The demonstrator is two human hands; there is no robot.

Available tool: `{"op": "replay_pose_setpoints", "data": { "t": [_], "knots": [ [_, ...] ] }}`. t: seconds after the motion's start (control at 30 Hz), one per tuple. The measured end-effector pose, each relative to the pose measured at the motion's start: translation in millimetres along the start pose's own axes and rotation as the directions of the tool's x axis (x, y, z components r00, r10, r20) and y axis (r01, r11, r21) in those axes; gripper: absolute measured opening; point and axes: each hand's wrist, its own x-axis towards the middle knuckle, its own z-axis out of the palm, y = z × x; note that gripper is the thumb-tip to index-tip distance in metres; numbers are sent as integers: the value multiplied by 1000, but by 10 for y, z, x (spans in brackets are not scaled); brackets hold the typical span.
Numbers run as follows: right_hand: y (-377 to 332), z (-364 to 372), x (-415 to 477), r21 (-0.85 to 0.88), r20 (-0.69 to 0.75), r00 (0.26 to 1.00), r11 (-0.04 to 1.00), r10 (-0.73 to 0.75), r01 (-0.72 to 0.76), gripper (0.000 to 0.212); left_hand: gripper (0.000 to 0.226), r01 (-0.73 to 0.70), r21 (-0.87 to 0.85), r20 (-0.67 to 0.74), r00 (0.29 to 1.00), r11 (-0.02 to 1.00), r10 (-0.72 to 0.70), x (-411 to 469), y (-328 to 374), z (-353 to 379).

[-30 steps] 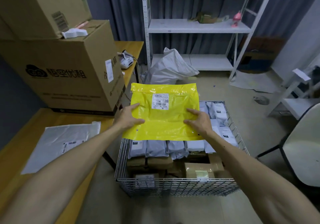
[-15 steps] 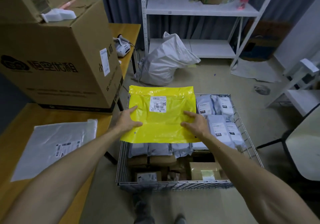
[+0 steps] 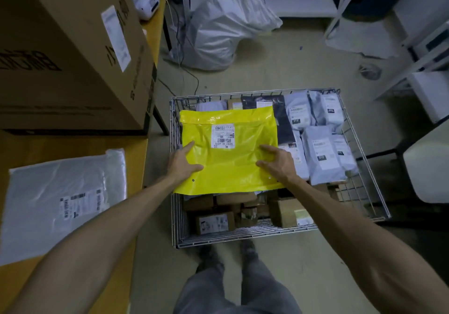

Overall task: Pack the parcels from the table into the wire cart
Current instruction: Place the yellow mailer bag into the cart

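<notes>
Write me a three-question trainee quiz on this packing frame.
1. True or false: a clear-wrapped parcel lies on the table with no hand on it.
2. Left hand, right hand: how many grip the yellow parcel at the wire cart? A) none B) one C) both
3. Fill in: the yellow parcel's shipping label faces ____.

Key: 1 true; 2 C; 3 up.
</notes>
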Motion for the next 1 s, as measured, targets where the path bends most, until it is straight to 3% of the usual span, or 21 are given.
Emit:
{"op": "replay_pose_setpoints", "data": {
  "t": [0.4,0.83,1.0],
  "knots": [
    [640,717,696,-67,120,992,998,28,-20,56,90,127,93,-15,992,988,-126,561,-610,760],
    [950,1402,804,-105,172,985,994,28,-10,57,91,235,173,0,971,956,-239,787,-1200,1065],
    [1041,1453,823,-86,278,958,995,75,-53,68,87,225,205,28,972,953,-235,847,-1299,1092]
  ]
}}
